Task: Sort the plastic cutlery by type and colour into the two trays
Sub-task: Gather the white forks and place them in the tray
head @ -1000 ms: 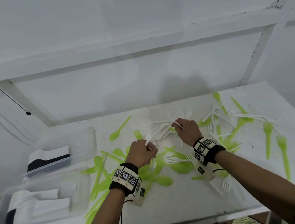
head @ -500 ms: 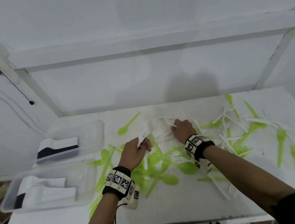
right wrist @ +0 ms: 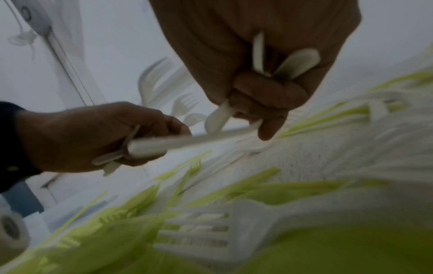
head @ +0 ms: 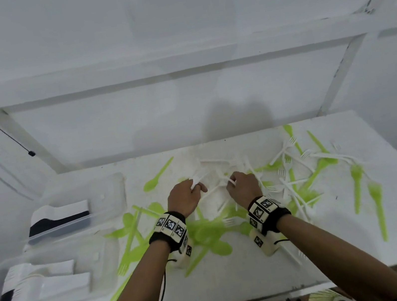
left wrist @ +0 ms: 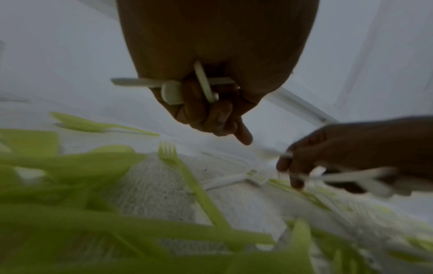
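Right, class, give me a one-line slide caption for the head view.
Both hands, left hand and right hand, grip white cutlery above scattered green cutlery, two trays waiting left.

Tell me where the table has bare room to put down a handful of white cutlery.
The table's near edge, between the forearms, is bare, as is the back strip behind the lone green spoon. It is crowded around both hands, by the trays, and among the forks at right.

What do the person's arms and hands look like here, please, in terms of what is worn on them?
Both forearms are bare, with dark sleeves just showing at the bottom edge. The left hand and right hand wear no gloves. Each wrist carries a black band topped with white blocks bearing black-and-white square markers. A thin black cable hangs from the left unit.
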